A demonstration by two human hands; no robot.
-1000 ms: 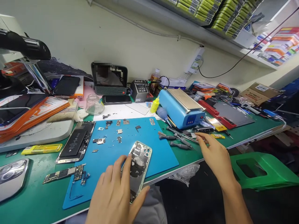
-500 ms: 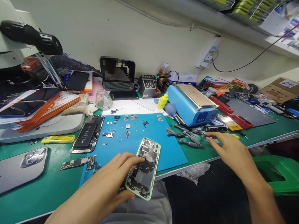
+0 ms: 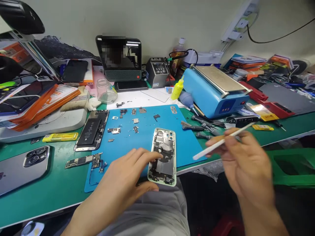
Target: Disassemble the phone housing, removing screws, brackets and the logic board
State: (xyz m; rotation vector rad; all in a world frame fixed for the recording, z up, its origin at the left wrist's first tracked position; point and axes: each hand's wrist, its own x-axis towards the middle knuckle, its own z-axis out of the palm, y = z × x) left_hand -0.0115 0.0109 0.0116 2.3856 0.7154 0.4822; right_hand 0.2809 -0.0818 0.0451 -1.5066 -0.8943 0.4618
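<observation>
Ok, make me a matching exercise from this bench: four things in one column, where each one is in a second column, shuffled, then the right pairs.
Things
1. open phone housing
2. white stick tool
3. yellow bottle
4. loose circuit board

Places
A. on the green table top, at the left edge of the blue mat
B. gripped in the right hand
C. at the blue mat's near edge, touched by the left hand
D. standing behind the blue mat, beside the blue machine

Pairs: 1-C, 2-B, 3-D, 4-A
</observation>
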